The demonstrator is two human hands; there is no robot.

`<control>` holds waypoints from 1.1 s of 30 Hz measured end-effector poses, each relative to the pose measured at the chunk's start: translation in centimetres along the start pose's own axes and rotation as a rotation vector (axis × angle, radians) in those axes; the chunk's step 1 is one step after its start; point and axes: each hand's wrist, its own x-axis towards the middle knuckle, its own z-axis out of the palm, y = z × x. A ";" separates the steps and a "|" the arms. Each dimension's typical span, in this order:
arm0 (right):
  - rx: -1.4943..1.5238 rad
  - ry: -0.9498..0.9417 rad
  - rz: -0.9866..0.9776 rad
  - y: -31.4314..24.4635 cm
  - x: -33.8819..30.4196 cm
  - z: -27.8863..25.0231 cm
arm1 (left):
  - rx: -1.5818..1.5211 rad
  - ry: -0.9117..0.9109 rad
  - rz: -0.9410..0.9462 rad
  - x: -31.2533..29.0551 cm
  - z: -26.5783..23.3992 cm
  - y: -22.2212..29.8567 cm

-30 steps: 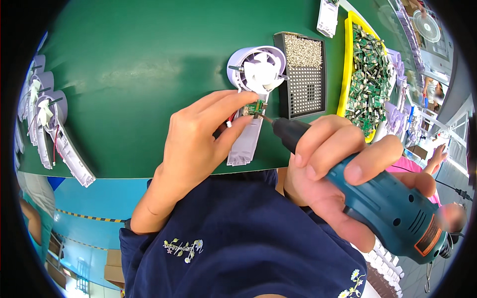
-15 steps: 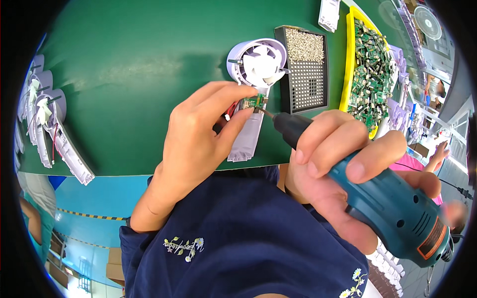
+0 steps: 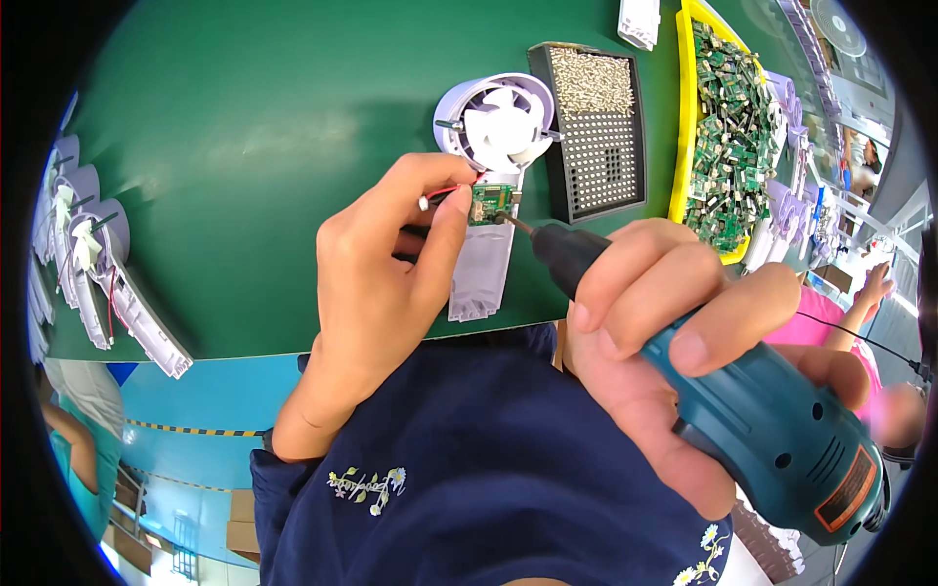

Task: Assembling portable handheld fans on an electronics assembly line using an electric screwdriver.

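A lavender handheld-fan housing (image 3: 481, 275) lies on the green table, its round head with white blades (image 3: 505, 132) pointing away from me. In its handle sits a small green circuit board (image 3: 493, 202). My left hand (image 3: 376, 264) is at the board's left edge, thumb and forefinger pinching thin wires; a white connector (image 3: 423, 203) sticks out beside the fingers. My right hand (image 3: 645, 322) is wrapped round a teal electric screwdriver (image 3: 772, 410). Its bit (image 3: 518, 224) slants to the board's lower right corner; I cannot tell whether it sits in a screw.
Right of the fan stands a black tray of small screws (image 3: 604, 146), and beyond it a yellow bin (image 3: 687, 127) full of circuit boards. A white plastic part (image 3: 640, 21) lies at the far edge. Several fan housings (image 3: 103, 230) line the left. Other people are at both sides.
My left thumb and forefinger have shifted left off the board, uncovering more of it, and the wires have moved left. The screwdriver bit stays at the board's lower right corner.
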 end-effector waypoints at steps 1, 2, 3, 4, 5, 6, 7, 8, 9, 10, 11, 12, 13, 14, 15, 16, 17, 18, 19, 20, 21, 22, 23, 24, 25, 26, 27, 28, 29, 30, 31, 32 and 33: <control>-0.006 0.006 0.000 -0.2 0.2 -0.2 | 0.012 -0.020 -0.016 0.2 -0.1 0.3; -0.008 -0.016 0.014 -0.3 0.3 -0.4 | 0.028 -0.036 -0.033 0.2 -0.2 0.5; -0.009 -0.039 0.028 -0.3 0.4 -0.5 | 0.031 -0.040 -0.034 0.3 -0.2 0.6; -0.010 -0.061 0.042 -0.4 0.5 -0.6 | 0.036 -0.043 -0.044 0.4 -0.2 0.6; -0.013 -0.084 0.056 -0.5 0.6 -0.7 | 0.038 -0.048 -0.053 0.5 -0.2 0.6; -0.016 -0.108 0.070 -0.5 0.7 -0.8 | 0.039 -0.051 -0.053 0.6 -0.2 0.7; -0.018 -0.105 0.070 -0.6 0.7 -0.8 | 0.072 -0.056 -0.053 0.6 -0.3 0.7; -0.026 -0.107 0.090 -0.8 0.7 -0.8 | 0.104 -0.065 -0.051 0.7 -0.2 0.8; -0.034 -0.109 0.109 -0.9 0.7 -0.9 | 0.104 -0.071 -0.048 0.7 -0.1 0.8; -0.039 -0.105 0.107 -0.5 0.7 -0.5 | 0.127 -0.063 -0.029 0.7 0.0 0.8; 0.019 -0.018 0.018 0.4 0.7 0.4 | 0.148 -0.050 -0.010 0.6 0.1 0.8; 0.076 0.068 -0.071 0.9 0.7 1.0 | 0.147 -0.052 -0.008 0.5 0.1 0.7; 0.073 0.068 -0.073 1.0 0.7 1.1 | 0.166 -0.051 0.002 0.5 0.1 0.7; 0.066 0.079 -0.066 0.9 0.7 1.3 | 0.189 -0.047 0.011 0.5 0.1 0.7; 0.059 0.089 -0.059 0.8 0.7 1.4 | 0.191 -0.046 0.011 0.4 0.2 0.7; 0.052 0.099 -0.053 0.7 0.7 1.6 | 0.211 -0.025 0.037 0.3 0.3 0.7; 0.041 0.108 -0.046 0.5 0.7 1.7 | 0.228 -0.006 0.063 0.3 0.5 0.7; 0.031 0.116 -0.038 0.3 0.7 1.8 | 0.226 -0.007 0.064 0.3 0.6 0.7; 0.020 0.125 -0.031 0.1 0.6 1.9 | 0.244 -0.010 0.068 0.4 0.5 0.7; 0.011 0.135 -0.024 -0.1 0.6 2.0 | 0.264 -0.013 0.072 0.4 0.4 0.8; 0.001 0.145 -0.017 -0.2 0.6 2.0 | 0.264 -0.014 0.073 0.4 0.4 0.7; 0.001 0.146 -0.018 -0.5 0.5 1.6 | 0.271 -0.022 0.081 0.5 0.4 0.6; -0.015 0.070 0.030 -1.0 0.3 0.7 | 0.277 -0.029 0.090 0.5 0.3 0.5; -0.031 -0.006 0.079 -1.3 0.1 0.2 | 0.278 -0.030 0.092 0.5 0.2 0.5; -0.030 -0.005 0.077 -1.3 -0.1 0.3 | 0.260 -0.036 0.079 0.5 0.1 0.4; -0.037 0.035 0.065 -1.2 -0.4 0.4 | 0.244 -0.044 0.068 0.5 0.1 0.4; -0.043 0.075 0.053 -1.1 -0.6 0.7 | 0.246 -0.046 0.071 0.4 0.1 0.4; -0.048 0.114 0.041 -1.0 -0.9 1.1 | 0.258 -0.040 0.086 0.4 0.2 0.4; -0.053 0.153 0.030 -1.0 -1.1 1.4 | 0.270 -0.034 0.101 0.4 0.3 0.5; -0.057 0.192 0.018 -1.0 -1.2 1.7 | 0.272 -0.034 0.103 0.4 0.2 0.6; -0.062 0.231 0.007 -1.0 -1.3 2.0 | 0.297 -0.069 0.120 0.4 0.0 0.8; -0.064 0.269 -0.003 -0.9 -1.5 2.3 | 0.323 -0.102 0.136 0.4 -0.2 0.8; -0.066 0.307 -0.012 -0.9 -1.6 2.5 | 0.326 -0.100 0.136 0.4 -0.4 0.6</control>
